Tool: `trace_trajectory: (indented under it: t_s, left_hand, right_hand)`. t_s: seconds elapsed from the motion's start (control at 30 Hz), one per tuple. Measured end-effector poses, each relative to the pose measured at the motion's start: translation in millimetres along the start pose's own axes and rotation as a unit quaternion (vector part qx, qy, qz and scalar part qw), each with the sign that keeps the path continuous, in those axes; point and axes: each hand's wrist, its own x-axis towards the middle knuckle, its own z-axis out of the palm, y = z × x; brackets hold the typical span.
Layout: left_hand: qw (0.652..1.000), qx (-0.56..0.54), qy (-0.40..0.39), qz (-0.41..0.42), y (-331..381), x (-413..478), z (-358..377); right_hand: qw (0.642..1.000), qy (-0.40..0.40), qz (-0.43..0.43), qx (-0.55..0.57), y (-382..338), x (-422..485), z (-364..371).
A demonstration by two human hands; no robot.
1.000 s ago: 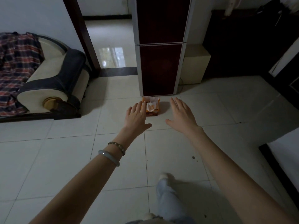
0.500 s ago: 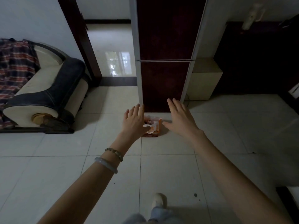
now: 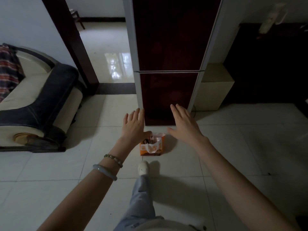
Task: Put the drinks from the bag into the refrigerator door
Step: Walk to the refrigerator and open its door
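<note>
Flanking closed refrigerator [image 3: 168, 67]: sofa [image 3: 41, 104], cabinet [image 3: 215, 90].

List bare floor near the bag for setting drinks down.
Free: tiles right of the bag, below the right hand, toward the beige cabinet; tiles left, between bag and sofa. Crowded: the strip between bag and refrigerator, and the shoe just behind it.

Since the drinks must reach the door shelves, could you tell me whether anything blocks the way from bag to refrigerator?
The dark red refrigerator door is shut; the orange paper bag sits on bare floor before it.
</note>
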Motion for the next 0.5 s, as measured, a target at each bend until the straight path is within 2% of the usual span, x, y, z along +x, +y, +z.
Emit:
trace_trajectory:
  t_s: [0.27,0.5]
  left_hand:
    - [1.0,-0.007,-0.015,0.012,-47,159,9]
    - [0.999,0.011,0.019,0.039,-77,288,-15]
  right_hand:
    - [1.0,0.001,0.022,-0.003,22,161,4]
    - [0.999,0.04,0.016,-0.005,32,281,-11]
